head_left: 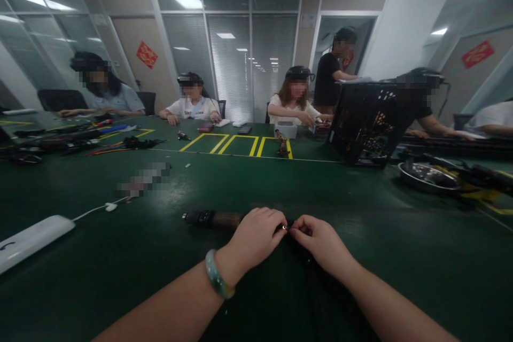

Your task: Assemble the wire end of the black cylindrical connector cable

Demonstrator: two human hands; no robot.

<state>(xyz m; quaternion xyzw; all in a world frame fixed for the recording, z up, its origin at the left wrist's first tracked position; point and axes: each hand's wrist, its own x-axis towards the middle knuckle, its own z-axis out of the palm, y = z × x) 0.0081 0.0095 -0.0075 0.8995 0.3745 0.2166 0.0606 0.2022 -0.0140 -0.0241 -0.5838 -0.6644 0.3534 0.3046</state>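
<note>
One dark tool (206, 218) lying flat on the green table (132, 256), well short of the far edge, metal tip (185, 216) toward the left edge. Over the other end, left hand (258, 235) palm down, fingers curled round it, thumb and forefinger close together at a small shiny part (284, 227); green bangle (216, 272) at the wrist. Just beside that part, right hand (323, 240), thumb and forefinger pinched together; too small to tell on what. Toward the table's left edge, white bar (36, 240) with a thin cord (91, 212) leading to a pixelated item (146, 179). Near the far left corner, tangled leads (60, 139). Along the far edge, yellow tape (243, 136), a bundle of coloured wires (282, 144), a white box (286, 130), then a big black case (356, 123). Closer to the right edge, metal bowl (404, 173). Beyond the far edge, several co-workers, one standing in black (325, 77), another partly behind the case.
</note>
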